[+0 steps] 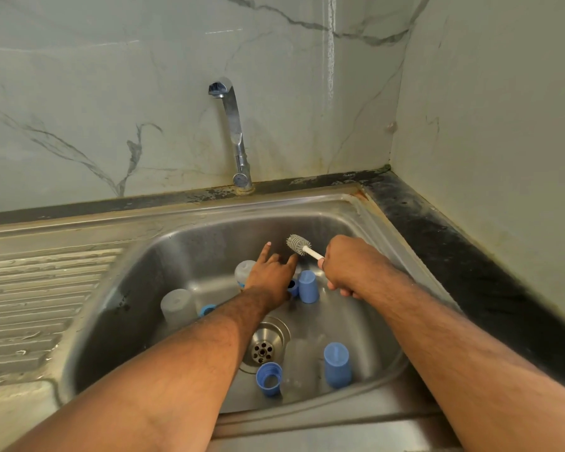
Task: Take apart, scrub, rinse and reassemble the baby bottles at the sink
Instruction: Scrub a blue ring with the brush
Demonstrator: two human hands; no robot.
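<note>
My right hand grips the white handle of a grey bottle brush, its bristle head raised over the back of the steel sink. My left hand reaches into the basin with its fingers spread and holds nothing. Beside it stand a clear bottle, a blue cap and a small blue collar ring. Another clear bottle with a blue ring lies at the left. Near the front are a blue collar, a clear bottle and a blue cap.
A chrome tap rises behind the sink, with no water running. The drain sits in the basin's middle. A ribbed draining board lies left, a dark stone counter right, and marble walls close off the back and right.
</note>
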